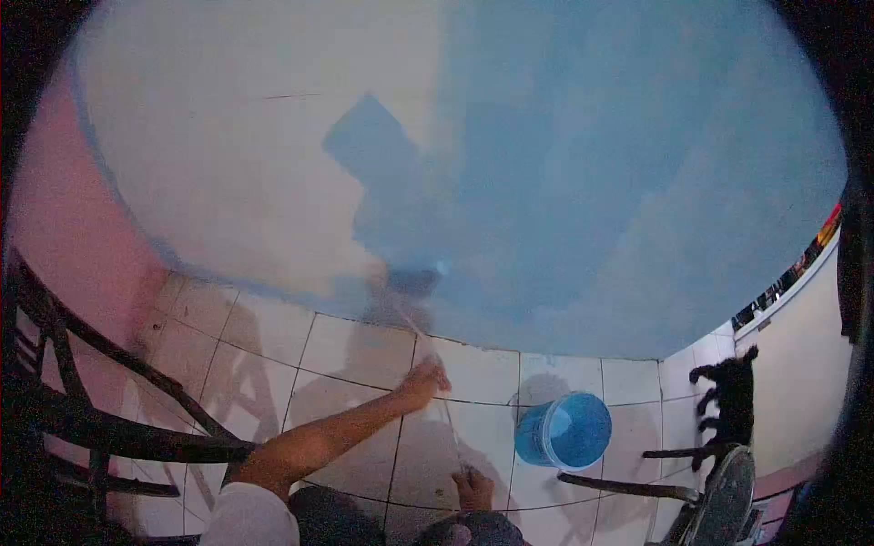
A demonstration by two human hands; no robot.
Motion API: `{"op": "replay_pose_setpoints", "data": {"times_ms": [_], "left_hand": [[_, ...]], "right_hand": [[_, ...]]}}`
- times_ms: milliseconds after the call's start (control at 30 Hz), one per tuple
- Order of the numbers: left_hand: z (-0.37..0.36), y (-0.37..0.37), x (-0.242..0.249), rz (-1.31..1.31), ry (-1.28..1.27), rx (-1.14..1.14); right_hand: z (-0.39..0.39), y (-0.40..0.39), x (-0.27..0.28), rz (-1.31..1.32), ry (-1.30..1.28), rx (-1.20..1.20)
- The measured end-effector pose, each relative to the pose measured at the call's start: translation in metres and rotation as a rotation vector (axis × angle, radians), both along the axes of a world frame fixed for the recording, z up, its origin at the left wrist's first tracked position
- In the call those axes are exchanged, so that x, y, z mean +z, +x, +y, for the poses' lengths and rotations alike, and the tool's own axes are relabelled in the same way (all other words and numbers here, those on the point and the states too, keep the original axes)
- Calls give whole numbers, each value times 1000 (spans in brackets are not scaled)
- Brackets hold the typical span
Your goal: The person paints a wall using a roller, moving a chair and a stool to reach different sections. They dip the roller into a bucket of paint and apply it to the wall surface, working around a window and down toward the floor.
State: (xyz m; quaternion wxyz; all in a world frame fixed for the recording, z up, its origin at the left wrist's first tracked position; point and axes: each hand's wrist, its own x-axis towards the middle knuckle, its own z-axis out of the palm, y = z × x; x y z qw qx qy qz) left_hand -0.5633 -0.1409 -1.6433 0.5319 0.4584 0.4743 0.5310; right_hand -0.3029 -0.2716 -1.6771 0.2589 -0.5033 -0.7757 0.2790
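Before the blue-and-white wall, left hand and right hand wrapped round thin pale pole; even pressure, overlapping strokes should help.

The tiled floor carries a blue bucket and black animal.

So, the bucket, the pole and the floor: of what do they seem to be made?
Bucket: probably plastic, given its smooth, faintly shiny blue sides.
Floor: likely ceramic tile, pale and smooth-looking, with dark joint lines.
Pole: thin and pale; wood, plastic or metal, too blurred to tell.
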Motion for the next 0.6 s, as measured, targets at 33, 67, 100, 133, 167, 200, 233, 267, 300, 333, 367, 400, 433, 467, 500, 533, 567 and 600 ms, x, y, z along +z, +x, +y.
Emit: {"op": "replay_pose_setpoints", "data": {"times_ms": [33,67,100,133,167,200,233,267,300,333,367,400,433,467,500,533,567,600], "left_hand": [[10,14,-43,97,-24,-108],[8,34,-21,419,8,-27],[6,54,4,741,10,62],[11,71,5,725,-87,163],[11,74,21,795,-89,169],[10,77,36,866,-93,176],[10,74,56,862,-77,221],[12,69,71,865,-55,269],[14,64,88,867,-37,314],[13,58,107,788,20,342],[15,49,129,709,80,371],[21,40,152,664,178,432],[26,30,174,614,271,496],[28,19,204,495,293,483],[30,8,235,374,317,471],[31,1,249,254,342,457],[30,-1,247,289,299,474],[28,0,239,323,260,494]], "right_hand": [[-11,13,-15,27,-89,-47],[-22,26,-30,55,-176,-98],[-27,30,-35,203,-407,-196],[-26,35,-39,350,-638,-297],[-19,34,-31,274,-509,-239],[-12,29,-24,201,-390,-182],[-4,23,-15,133,-276,-124],[5,16,-9,158,-269,-60],[11,11,-3,181,-266,3],[15,5,5,205,-266,64],[25,-5,16,230,-261,125],[40,-24,56,254,-347,92],[53,-42,98,272,-435,64],[67,-52,116,304,-420,111],[79,-59,130,335,-403,159],[85,-64,136,366,-385,206],[85,-66,138,378,-445,206],[84,-67,138,389,-500,208]]}}
